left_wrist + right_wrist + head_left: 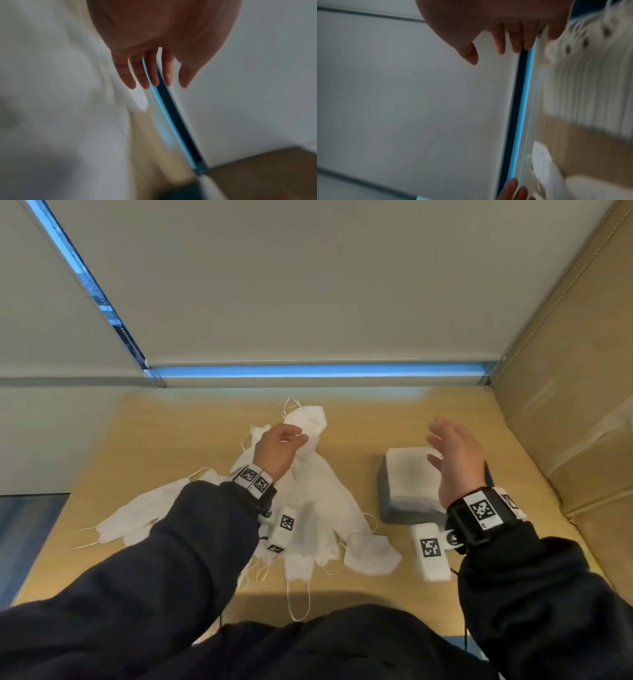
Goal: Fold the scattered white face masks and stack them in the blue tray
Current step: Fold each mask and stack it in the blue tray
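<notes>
Several loose white face masks [322, 494] lie in a heap on the wooden table [191, 426], with more spread to the left [137, 515]. My left hand [282, 448] hovers over the far part of the heap; in the left wrist view its fingers [150, 75] are straight and hold nothing. At the right stands the blue-grey tray [404, 510], which holds a stack of folded masks [407, 470]. Above the tray's far right side my right hand [452, 453] is raised with fingers spread. The right wrist view shows its fingers [498, 44] empty.
A large cardboard box [565, 422] walls off the table's right side. Lowered window blinds [308, 285] close the back. The table's near edge [342, 607] runs just in front of my body. Both wrist views are motion-blurred.
</notes>
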`<act>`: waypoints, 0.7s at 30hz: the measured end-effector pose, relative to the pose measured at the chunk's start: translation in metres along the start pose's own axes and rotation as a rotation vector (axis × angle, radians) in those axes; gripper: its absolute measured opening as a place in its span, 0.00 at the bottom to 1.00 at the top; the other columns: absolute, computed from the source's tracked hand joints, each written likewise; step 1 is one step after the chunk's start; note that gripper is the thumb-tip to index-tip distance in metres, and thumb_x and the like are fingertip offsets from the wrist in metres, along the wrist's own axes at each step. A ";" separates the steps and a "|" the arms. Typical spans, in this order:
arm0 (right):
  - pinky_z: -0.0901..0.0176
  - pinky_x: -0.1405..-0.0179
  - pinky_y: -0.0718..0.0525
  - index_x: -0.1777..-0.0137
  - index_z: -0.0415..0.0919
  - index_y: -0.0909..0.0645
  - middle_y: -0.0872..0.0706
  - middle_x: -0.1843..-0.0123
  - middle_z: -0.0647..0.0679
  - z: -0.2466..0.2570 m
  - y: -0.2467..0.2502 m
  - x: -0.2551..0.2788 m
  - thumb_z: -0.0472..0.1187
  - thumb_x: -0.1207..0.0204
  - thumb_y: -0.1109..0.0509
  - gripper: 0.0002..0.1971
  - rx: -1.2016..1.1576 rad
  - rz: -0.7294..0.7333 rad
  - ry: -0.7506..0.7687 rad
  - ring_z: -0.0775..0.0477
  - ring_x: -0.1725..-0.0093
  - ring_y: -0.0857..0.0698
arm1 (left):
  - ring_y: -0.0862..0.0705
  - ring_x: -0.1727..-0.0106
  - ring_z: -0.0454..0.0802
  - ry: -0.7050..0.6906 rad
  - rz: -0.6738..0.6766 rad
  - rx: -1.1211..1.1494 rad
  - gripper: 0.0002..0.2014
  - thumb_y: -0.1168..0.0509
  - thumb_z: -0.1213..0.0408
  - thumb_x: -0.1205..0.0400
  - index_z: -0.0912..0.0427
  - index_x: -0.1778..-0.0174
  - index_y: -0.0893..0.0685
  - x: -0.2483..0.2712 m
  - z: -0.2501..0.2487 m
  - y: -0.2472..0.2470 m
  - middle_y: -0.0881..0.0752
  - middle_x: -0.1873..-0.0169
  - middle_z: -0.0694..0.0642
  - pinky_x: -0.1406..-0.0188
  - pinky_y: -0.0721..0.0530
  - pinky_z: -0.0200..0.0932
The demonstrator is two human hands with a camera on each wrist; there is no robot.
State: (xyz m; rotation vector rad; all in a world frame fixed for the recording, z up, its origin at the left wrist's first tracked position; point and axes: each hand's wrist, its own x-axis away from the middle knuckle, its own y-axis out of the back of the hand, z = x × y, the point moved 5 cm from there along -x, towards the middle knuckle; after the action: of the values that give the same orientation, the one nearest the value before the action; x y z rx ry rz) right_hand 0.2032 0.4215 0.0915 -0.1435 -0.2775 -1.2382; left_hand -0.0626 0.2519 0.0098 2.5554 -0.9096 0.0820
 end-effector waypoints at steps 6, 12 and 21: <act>0.49 0.42 0.18 0.27 0.45 0.22 0.18 0.28 0.44 -0.081 -0.142 0.029 0.46 0.24 0.22 0.25 0.585 0.528 -0.125 0.41 0.33 0.17 | 0.40 0.16 0.64 -0.066 0.458 -0.941 0.56 0.17 0.39 0.36 0.35 0.14 0.41 0.000 0.080 0.069 0.40 0.15 0.57 0.18 0.35 0.62; 0.32 0.27 0.25 0.16 0.54 0.44 0.33 0.22 0.43 -0.137 -0.170 0.017 0.56 0.37 0.17 0.53 1.314 0.406 -0.044 0.32 0.24 0.29 | 0.18 0.36 0.59 -0.267 0.401 -0.759 0.18 0.30 0.66 0.20 0.44 0.36 0.18 -0.012 0.092 0.098 0.17 0.39 0.54 0.37 0.21 0.50; 0.37 0.37 0.15 0.25 0.40 0.30 0.16 0.35 0.37 -0.101 -0.158 -0.023 0.38 0.22 0.30 0.26 1.361 0.267 -0.080 0.31 0.37 0.15 | 0.17 0.50 0.50 -0.152 0.035 -0.389 0.08 0.28 0.65 0.21 0.49 0.58 0.19 -0.060 0.057 0.229 0.14 0.54 0.49 0.53 0.25 0.43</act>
State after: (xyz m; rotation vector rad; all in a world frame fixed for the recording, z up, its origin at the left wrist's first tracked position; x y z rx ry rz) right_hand 0.0605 0.3655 -0.0180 0.9153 -1.0660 -0.5768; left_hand -0.2553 0.1053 0.0315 2.2060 -0.9230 -0.2575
